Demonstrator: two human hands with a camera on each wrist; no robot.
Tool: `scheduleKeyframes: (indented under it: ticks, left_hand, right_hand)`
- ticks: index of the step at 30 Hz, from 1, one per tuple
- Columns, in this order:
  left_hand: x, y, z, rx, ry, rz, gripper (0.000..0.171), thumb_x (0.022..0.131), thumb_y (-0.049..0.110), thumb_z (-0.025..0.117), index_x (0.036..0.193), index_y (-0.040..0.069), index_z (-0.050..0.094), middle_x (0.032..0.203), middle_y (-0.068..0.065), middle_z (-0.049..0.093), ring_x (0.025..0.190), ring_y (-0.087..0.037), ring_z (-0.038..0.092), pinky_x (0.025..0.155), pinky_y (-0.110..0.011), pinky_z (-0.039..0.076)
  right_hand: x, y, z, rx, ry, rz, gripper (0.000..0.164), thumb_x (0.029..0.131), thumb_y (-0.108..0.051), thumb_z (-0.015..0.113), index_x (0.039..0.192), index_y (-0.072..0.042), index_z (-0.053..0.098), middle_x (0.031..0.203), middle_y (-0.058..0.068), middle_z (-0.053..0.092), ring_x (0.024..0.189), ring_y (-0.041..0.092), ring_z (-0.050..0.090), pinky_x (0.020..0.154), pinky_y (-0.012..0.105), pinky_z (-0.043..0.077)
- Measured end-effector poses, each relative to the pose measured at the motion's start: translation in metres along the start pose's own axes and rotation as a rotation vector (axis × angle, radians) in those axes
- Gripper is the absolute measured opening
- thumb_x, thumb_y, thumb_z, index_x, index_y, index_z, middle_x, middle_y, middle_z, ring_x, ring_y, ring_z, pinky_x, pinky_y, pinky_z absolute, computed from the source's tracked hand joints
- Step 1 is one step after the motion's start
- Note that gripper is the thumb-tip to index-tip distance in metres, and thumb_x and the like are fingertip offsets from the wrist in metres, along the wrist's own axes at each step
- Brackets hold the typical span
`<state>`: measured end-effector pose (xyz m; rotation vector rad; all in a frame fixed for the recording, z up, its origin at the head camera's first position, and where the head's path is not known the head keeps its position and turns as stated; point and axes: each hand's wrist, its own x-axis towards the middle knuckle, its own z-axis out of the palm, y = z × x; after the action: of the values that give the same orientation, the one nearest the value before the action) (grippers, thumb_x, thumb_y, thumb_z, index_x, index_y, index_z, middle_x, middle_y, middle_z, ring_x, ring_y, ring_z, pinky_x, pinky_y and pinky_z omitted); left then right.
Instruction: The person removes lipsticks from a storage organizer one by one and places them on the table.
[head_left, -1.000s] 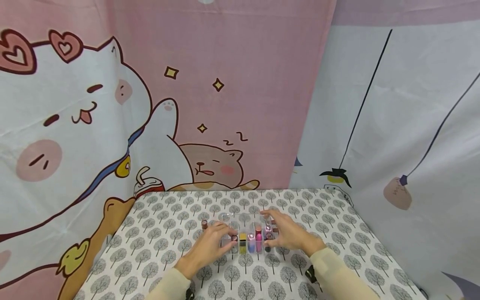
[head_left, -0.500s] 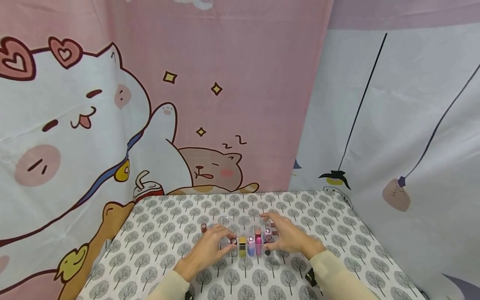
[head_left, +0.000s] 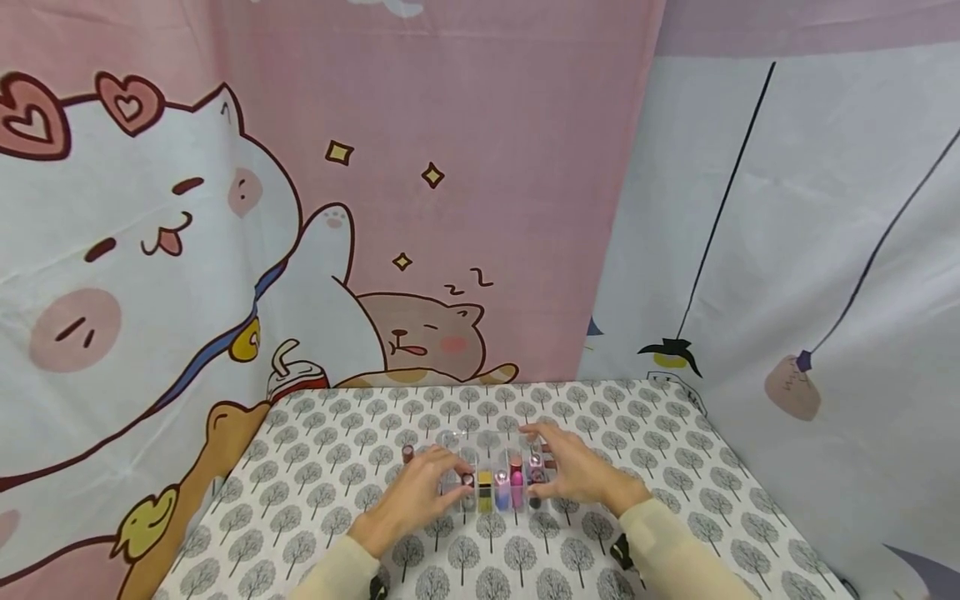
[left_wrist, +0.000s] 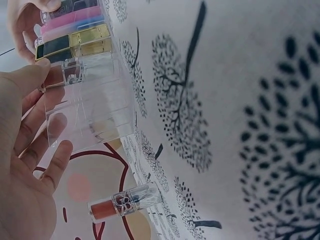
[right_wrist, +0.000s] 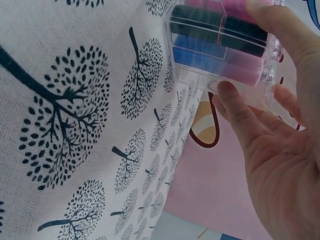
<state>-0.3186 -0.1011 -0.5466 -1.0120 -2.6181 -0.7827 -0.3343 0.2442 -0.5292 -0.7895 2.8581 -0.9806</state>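
A clear plastic lipstick organizer [head_left: 489, 439] stands on the table with several tubes in its slots. My left hand [head_left: 422, 487] holds its left part, thumb in front beside a tube with a reddish-brown cap [left_wrist: 56, 75]; its other fingers spread behind the clear wall. At the other end, my right hand [head_left: 583, 468] grips the organizer with thumb in front and fingers at the back. Between the hands stand a black-and-gold tube [head_left: 485, 492], a blue-and-pink tube [head_left: 502, 493] and a bright pink tube [head_left: 517, 490]. Some slots at the left end hold no tube.
A lip gloss tube [left_wrist: 120, 202] with a reddish top stands alone on the tablecloth, behind and left of the organizer. The tree-print tablecloth [head_left: 315, 492] reaches back to a pink cartoon curtain [head_left: 510, 208], with a white curtain [head_left: 825, 250] on the right.
Both hands keep nearly the same hold on the organizer. The head view has shifted slightly; the tubes have not visibly moved in their slots.
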Motion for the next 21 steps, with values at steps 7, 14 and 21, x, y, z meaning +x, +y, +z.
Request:
scheduleKeyframes:
  ticks: [7, 14, 21]
  left_hand:
    - [0.0011, -0.0018, -0.0008, -0.004, -0.005, 0.010, 0.028, 0.107, 0.032, 0.086, 0.133, 0.021, 0.083, 0.130, 0.007, 0.085, 0.123, -0.013, 0.076, 0.113, -0.041, 0.070]
    - [0.0028, -0.0012, -0.0028, -0.037, 0.000, -0.014, 0.026, 0.108, 0.033, 0.084, 0.132, 0.023, 0.083, 0.132, 0.009, 0.084, 0.130, -0.016, 0.076, 0.119, -0.048, 0.067]
    - [0.0042, 0.0010, -0.0068, -0.050, 0.039, 0.005, 0.026, 0.107, 0.028, 0.086, 0.132, 0.021, 0.083, 0.132, 0.007, 0.084, 0.129, -0.015, 0.078, 0.119, -0.047, 0.067]
  right_hand:
    - [0.0002, 0.0001, -0.0001, 0.008, 0.000, -0.001, 0.107, 0.087, -0.037, 0.105, 0.174, -0.017, 0.046, 0.168, 0.019, 0.062, 0.145, 0.044, 0.069, 0.118, 0.067, 0.065]
    - [-0.0010, 0.0012, 0.0005, 0.000, 0.007, -0.003, 0.107, 0.086, -0.038, 0.105, 0.174, -0.018, 0.046, 0.167, 0.019, 0.063, 0.146, 0.044, 0.068, 0.120, 0.070, 0.063]
    - [-0.0006, 0.0018, 0.0015, 0.007, 0.000, -0.003, 0.106, 0.088, -0.038, 0.104, 0.174, -0.018, 0.046, 0.168, 0.017, 0.062, 0.145, 0.043, 0.070, 0.117, 0.062, 0.067]
